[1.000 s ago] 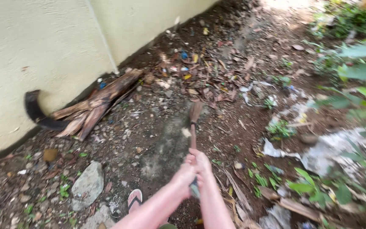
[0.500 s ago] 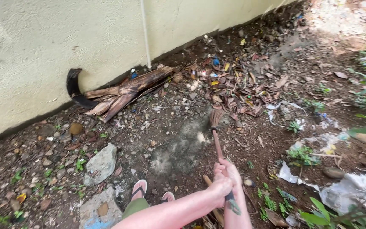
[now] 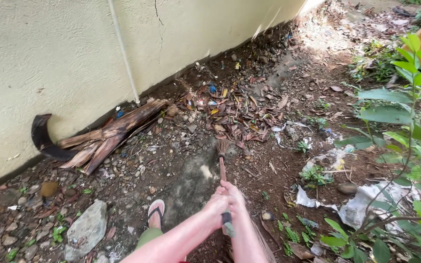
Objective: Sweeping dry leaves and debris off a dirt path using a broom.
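My left hand point(image 3: 217, 208) and my right hand point(image 3: 233, 194) are both closed around the reddish handle of a stick broom point(image 3: 222, 171). The right hand sits higher up the handle, toward the brush. The broom's small bristle head point(image 3: 222, 147) rests on bare, damp soil just short of a heap of dry leaves and litter point(image 3: 242, 114). My foot in a pale sandal point(image 3: 156, 209) stands to the left of the hands.
A cream wall point(image 3: 64, 53) with a thin white pipe point(image 3: 123, 53) runs along the left. At its base lie dried palm bark point(image 3: 105, 139) and a grey stone point(image 3: 86, 229). White plastic scraps point(image 3: 361, 204) and a leafy plant point(image 3: 405, 122) are on the right.
The view has swung right along the wall, and the broom head now lies nearer to me, at the near edge of the leaf heap. Both hands keep their grip.
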